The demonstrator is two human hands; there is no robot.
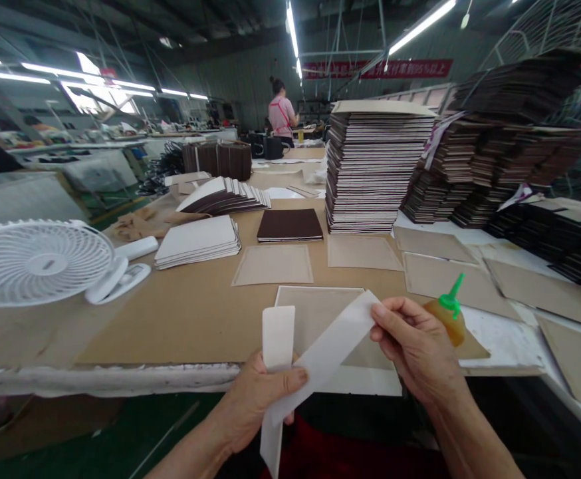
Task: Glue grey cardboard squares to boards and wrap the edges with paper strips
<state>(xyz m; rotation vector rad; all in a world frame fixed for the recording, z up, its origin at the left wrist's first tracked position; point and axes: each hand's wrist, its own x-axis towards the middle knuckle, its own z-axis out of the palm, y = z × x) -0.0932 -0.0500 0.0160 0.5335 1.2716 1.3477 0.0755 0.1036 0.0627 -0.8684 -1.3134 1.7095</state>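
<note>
Grasping a white, flat, round-cornered strip (278, 332) upright in the left hand (255, 399), pressing thumb across the crossing point. Pinching the upper end of a long, thin, white band (335, 342) between fingers of the right hand (415, 339); running it slantwise down into the left grip. Not discerning any join between strip and band. Holding both over the near edge of the brown, board-topped surface (171, 332), above a beige rectangular panel with white edging (320, 309). Noting just beside the right hand: green-nozzled plastic bottle of amber liquid (454, 329). Noting farther off: tall stack of dark, light-edged panels (370, 173); at left, white plastic fan (46, 259).
</note>
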